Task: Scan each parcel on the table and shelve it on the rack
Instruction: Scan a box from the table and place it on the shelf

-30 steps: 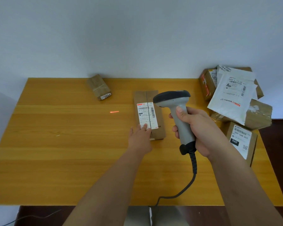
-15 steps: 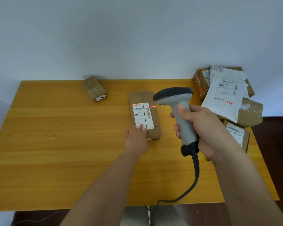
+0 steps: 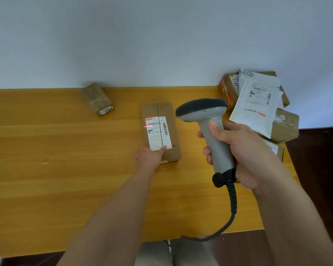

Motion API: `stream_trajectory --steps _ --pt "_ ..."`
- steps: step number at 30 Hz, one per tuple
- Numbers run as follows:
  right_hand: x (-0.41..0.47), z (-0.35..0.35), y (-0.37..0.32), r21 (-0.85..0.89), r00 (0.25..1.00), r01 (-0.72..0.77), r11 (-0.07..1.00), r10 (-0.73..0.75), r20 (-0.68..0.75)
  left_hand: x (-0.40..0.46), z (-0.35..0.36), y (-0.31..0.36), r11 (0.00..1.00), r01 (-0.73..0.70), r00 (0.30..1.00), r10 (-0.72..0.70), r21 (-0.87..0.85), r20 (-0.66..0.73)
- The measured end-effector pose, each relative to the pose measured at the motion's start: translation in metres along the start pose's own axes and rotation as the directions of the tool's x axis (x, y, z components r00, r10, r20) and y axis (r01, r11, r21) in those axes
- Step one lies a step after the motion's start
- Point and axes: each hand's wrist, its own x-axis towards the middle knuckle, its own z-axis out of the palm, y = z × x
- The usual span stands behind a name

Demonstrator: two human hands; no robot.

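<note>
A flat brown cardboard parcel with a white shipping label lies at the middle of the wooden table. My left hand rests on its near end, fingertips touching the label's lower edge. My right hand grips the handle of a grey barcode scanner, held above the table just right of the parcel. A red laser line falls on the left part of the label, by the barcode. The rack is not in view.
A small brown parcel marked 200 lies at the back left. At the back right is a pile of several cardboard boxes topped by a white mailer bag. The scanner's black cable drops over the table's front edge.
The red laser line has swept from the bare table left of the parcel onto the label, near the barcode. My left hand stays on the parcel's near end.
</note>
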Motion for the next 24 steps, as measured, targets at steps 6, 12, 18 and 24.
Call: stream_trajectory --steps 6,12,18,24 --pt "0.004 -0.008 0.001 0.012 1.0 0.009 1.0 -0.009 -0.004 0.01 0.006 -0.009 0.973 0.035 0.999 -0.028 -0.228 0.037" --pt "0.015 -0.012 0.003 -0.005 0.998 -0.003 1.0 0.003 0.065 -0.003 -0.007 -0.026 0.956 0.03 0.997 -0.006 -0.292 0.081" --pt "0.013 0.008 -0.001 -0.108 0.962 0.026 0.994 0.005 0.274 -0.062 -0.058 -0.075 0.734 0.171 0.985 -0.107 -0.658 0.136" --pt "-0.037 0.05 0.011 -0.193 0.823 0.121 0.974 0.01 0.568 -0.165 -0.093 -0.151 0.328 0.02 0.997 -0.082 -0.944 -0.007"
